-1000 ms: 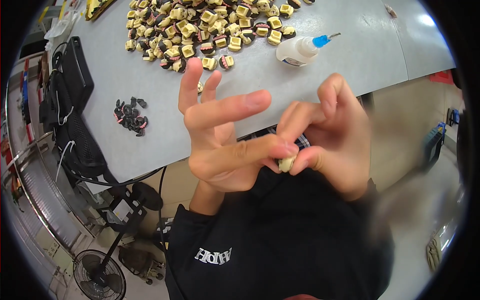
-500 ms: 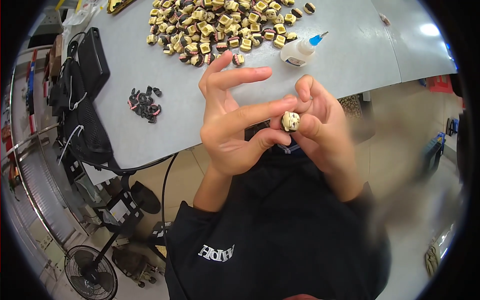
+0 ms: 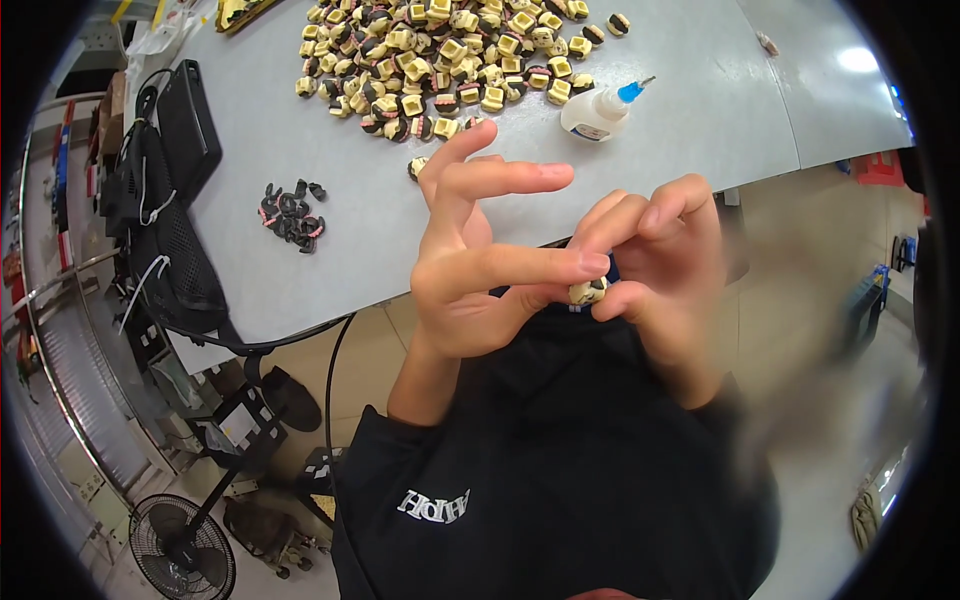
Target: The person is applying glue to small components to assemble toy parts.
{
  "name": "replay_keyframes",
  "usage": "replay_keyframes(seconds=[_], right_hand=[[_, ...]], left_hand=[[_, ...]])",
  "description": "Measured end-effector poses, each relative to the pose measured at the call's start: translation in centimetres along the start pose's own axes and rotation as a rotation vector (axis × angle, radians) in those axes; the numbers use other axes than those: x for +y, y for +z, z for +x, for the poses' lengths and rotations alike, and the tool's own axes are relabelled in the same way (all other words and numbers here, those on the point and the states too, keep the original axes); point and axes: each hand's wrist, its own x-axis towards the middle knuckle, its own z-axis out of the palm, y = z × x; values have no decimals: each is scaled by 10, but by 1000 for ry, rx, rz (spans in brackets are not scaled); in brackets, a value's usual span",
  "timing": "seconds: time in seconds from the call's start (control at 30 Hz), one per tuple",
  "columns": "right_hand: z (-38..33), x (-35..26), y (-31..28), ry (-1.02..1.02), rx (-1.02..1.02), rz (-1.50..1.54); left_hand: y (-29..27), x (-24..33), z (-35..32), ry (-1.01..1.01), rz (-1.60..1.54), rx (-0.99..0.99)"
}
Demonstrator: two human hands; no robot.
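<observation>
A small cream-and-black moulded head (image 3: 588, 291) is held in front of my chest, just off the near table edge. My left hand (image 3: 465, 275) pinches it between thumb and index finger, with the other fingers stretched out toward the table. From the other side my right hand (image 3: 665, 265) meets it with its thumb tip and bent fingers. The fingers cover part of the piece. One similar piece (image 3: 416, 168) lies on the table beyond my left hand, partly behind it. A white squeeze bottle with a blue needle tip (image 3: 597, 112) stands beyond my right hand.
A large heap of cream, black and pink pieces (image 3: 440, 60) covers the far middle of the grey table (image 3: 350, 210). Small black and pink parts (image 3: 292, 215) lie in a cluster at left. A black box-shaped device (image 3: 187, 115) and cables line the left edge.
Both hands have come slightly nearer with the small head, which has turned between the fingers. My right hand's grip has shifted, its fingers now bent over from above.
</observation>
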Motion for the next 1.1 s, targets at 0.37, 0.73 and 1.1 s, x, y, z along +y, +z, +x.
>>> replay_keyframes(seconds=[0.37,0.73,1.1], right_hand=[[7,-4,8,-33,95,-175],[24,-137,-33,38,-1634,197],[-11,-153,-44,-134,-1475,163]], left_hand=[[-8,10,-1,-95,-2,79],[-35,35,24,-217,837,275],[-34,16,30,-220,1082,298]])
